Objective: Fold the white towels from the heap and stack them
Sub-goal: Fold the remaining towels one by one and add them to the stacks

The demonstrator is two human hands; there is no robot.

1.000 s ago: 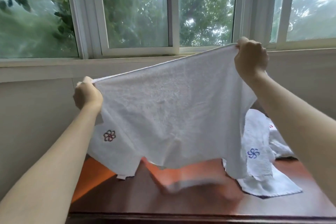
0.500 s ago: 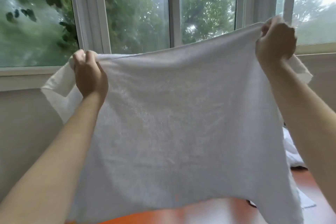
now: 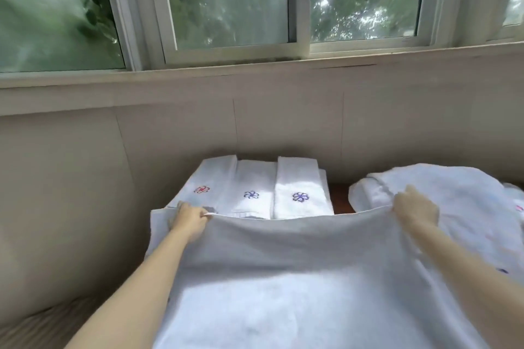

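Observation:
A white towel is spread out low in front of me and covers most of the table. My left hand pinches its far edge near the left corner. My right hand grips the same edge near the right corner. Behind the towel, three folded towels lie side by side against the wall, each with a small embroidered flower, one red and two blue. The heap of unfolded white towels sits at the right, just behind my right hand.
A strip of dark wooden table shows between the folded towels and the heap. A beige wall and a window sill run close behind. At lower left, past the table's edge, lies a beige floor.
The towel was held up high in front of the window; both hands have brought it down and forward, flat over the table. The folded towels behind it have come into sight.

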